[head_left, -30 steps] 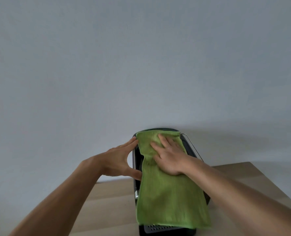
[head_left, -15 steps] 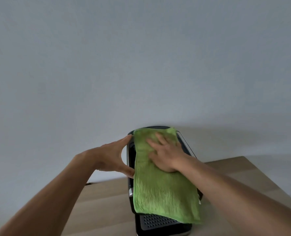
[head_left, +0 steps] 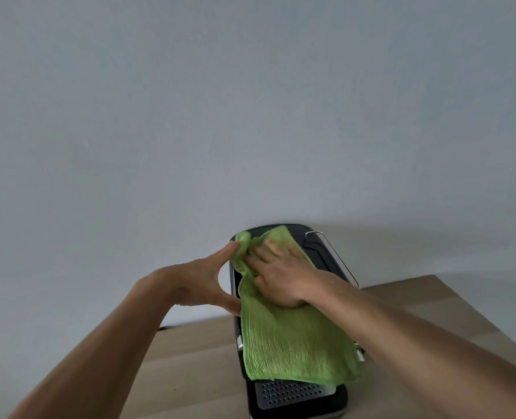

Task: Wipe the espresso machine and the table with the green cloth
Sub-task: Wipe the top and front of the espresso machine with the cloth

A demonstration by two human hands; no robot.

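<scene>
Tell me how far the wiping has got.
Done: nothing provably clean. In hand: the right hand presses the green cloth on top of the espresso machine, the left hand steadying its side. Left: the drip tray and the table, neither under the cloth.

Espresso machine (head_left: 296, 397) on wooden table (head_left: 196, 364).

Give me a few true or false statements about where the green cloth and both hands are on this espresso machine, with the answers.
1. The green cloth lies draped over the espresso machine's top. True.
2. The right hand presses on the cloth. True.
3. The left hand hangs away from the machine. False: the left hand braces its left side.
4. The cloth hides the whole machine. False: the perforated drip tray shows below its edge.
</scene>
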